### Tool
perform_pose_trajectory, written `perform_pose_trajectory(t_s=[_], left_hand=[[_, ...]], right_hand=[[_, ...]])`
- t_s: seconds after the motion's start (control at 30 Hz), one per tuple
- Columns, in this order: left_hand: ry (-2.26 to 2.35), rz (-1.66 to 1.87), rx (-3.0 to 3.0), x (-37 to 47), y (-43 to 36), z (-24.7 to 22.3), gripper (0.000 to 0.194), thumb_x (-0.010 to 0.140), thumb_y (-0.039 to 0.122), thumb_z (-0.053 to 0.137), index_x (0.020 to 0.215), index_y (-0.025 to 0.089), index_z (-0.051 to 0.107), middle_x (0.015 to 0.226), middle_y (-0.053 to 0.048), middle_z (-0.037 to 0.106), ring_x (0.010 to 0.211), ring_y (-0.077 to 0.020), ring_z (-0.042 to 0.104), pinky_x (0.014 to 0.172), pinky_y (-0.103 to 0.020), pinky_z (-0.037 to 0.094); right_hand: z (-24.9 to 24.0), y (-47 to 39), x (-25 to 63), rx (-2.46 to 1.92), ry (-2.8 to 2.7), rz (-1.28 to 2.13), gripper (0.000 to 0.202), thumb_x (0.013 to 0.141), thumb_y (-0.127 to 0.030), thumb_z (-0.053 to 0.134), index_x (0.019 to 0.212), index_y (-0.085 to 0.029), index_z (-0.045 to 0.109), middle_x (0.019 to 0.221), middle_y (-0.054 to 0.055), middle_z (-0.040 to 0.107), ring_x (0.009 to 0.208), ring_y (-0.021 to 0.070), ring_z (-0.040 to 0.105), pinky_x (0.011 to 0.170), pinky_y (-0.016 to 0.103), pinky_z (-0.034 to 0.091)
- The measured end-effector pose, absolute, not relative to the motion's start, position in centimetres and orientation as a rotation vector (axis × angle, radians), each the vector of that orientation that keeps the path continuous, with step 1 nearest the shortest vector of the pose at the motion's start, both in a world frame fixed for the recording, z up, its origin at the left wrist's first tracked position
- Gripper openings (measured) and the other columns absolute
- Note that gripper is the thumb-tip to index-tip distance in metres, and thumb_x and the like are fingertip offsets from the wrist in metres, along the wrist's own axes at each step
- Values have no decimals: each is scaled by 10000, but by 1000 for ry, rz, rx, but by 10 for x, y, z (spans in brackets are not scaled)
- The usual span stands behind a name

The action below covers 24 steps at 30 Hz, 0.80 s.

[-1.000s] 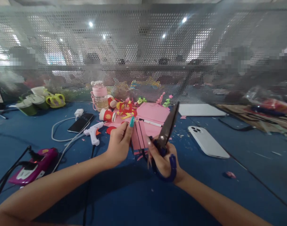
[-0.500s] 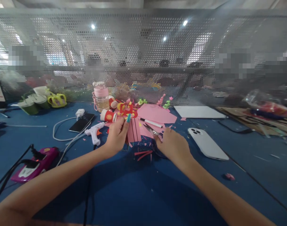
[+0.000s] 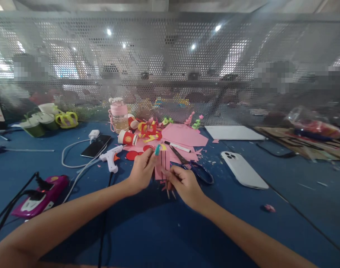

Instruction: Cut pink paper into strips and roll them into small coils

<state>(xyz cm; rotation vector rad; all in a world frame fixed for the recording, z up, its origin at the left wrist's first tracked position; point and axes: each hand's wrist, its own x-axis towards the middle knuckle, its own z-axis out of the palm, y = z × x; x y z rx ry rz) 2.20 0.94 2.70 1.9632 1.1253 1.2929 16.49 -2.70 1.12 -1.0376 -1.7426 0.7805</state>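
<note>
My left hand (image 3: 143,169) is closed on a pink paper piece with dark stripes (image 3: 162,163), a teal tip (image 3: 157,149) showing at its thumb. At the right edge of that piece, my right hand (image 3: 183,182) has its fingers pinched together on the paper. Thin strips hang below these fingers. Blue-handled scissors (image 3: 202,173) lie on the table just beyond my right hand, blades toward the pink sheets (image 3: 183,134). A black-and-white marker (image 3: 177,146) rests on the sheets. Red paper circles (image 3: 132,155) lie beyond my left hand.
On the left are a white glue gun (image 3: 111,158), a black phone (image 3: 96,146) with cable, and a purple power strip (image 3: 41,195). A pink bottle (image 3: 118,115) and red cup (image 3: 127,138) stand and lie behind. A white phone (image 3: 244,170) lies right; a perforated screen (image 3: 170,56) spans the back.
My right hand has let go of the scissors, which now lie on the table, and has moved left to the striped paper. My left hand has shifted slightly right and down with the paper.
</note>
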Motion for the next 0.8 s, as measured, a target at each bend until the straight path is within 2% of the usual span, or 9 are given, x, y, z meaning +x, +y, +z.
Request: perform_pose_trajectory(t_s=[0.33, 0.53, 0.8], left_hand=[[997, 1265, 1834, 20, 9, 29, 340, 809, 444, 466, 599, 193, 373, 460, 77, 333, 407, -67, 322, 392, -194, 237], [917, 949, 1797, 22, -3, 26, 435, 819, 546, 400, 585, 182, 445, 387, 52, 442, 316, -77, 404, 335, -193, 282], [946, 997, 1870, 25, -9, 21, 406, 833, 497, 421, 576, 184, 447, 378, 40, 466, 317, -87, 427, 326, -189, 295]], right_hand=[[12, -28, 172, -1026, -1879, 527, 325, 889, -358, 394, 591, -228, 396, 426, -9, 577, 372, 132, 561, 422, 213, 424], [13, -29, 172, -1094, -1777, 439, 310, 871, -348, 402, 585, -228, 394, 436, -5, 578, 362, 130, 540, 404, 223, 412], [16, -30, 173, -1116, -1772, 385, 285, 863, -305, 399, 589, -230, 391, 403, -21, 549, 349, 129, 530, 405, 217, 399]])
